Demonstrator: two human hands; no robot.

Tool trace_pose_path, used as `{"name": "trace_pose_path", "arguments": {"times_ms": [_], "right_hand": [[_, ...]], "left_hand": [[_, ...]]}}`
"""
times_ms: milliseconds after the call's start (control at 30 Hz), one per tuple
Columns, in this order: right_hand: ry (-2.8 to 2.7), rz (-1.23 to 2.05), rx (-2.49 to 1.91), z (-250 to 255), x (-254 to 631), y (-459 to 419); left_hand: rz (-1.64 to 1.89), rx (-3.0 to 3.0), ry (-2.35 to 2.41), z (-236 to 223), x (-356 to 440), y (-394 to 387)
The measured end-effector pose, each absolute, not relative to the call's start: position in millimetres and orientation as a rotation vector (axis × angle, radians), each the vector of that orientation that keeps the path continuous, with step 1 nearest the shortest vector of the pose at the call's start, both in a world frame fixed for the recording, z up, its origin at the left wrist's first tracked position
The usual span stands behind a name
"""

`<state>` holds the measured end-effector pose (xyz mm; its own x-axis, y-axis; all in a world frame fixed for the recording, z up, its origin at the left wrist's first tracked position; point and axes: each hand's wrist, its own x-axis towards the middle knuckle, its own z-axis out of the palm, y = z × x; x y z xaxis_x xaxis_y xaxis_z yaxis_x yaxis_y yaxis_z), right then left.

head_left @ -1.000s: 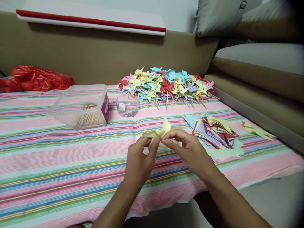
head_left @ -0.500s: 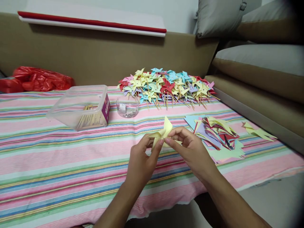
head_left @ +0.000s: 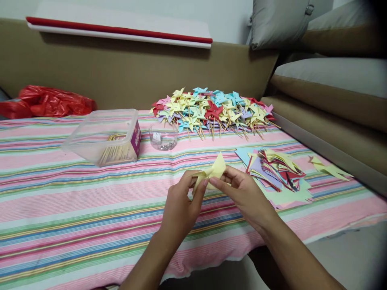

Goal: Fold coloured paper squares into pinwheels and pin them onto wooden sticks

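Note:
A pale yellow paper pinwheel [head_left: 218, 166] is held above the striped cloth between both hands. My left hand [head_left: 184, 199] pinches it near the centre with thumb and fingers. From the other side my right hand [head_left: 238, 189] grips it, the thumb pressed close to the left thumb at the middle. One blade stands up above the fingers; the lower blades are partly hidden by the hands. To the right of my right hand lies a stack of cut coloured paper [head_left: 272, 173]. Beyond it rests a loose yellow paper piece [head_left: 329, 168].
Many-coloured pinwheels on sticks [head_left: 213, 110] are heaped at the back. A clear plastic box [head_left: 102, 139] holding wooden sticks [head_left: 116, 152] stands left, beside a round clear container [head_left: 163, 139] with small metal pieces. A red plastic bag [head_left: 57, 101] lies far left; cushions [head_left: 332, 76] line the right.
The pinwheel's upright blade has folded down and to the right, nearer the centre. My right fingers have shifted slightly with it; both hands keep their grip.

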<state>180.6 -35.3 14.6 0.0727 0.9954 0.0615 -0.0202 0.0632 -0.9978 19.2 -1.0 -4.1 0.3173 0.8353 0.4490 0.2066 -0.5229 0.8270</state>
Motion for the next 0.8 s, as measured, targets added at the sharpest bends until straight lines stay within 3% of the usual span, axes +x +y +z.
{"name": "trace_pose_path", "arguments": {"times_ms": [567,800], "right_hand": [[-1.217,0.98,-1.21,-1.0,178.2,-28.1],[-0.903,0.958,-1.075,-4.9,168.2,-7.3]], "left_hand": [[1.106,1.883,0.963,-4.7,18.5,1.5],[1.109,1.695,1.052,3.7,3.8,11.1]]}}
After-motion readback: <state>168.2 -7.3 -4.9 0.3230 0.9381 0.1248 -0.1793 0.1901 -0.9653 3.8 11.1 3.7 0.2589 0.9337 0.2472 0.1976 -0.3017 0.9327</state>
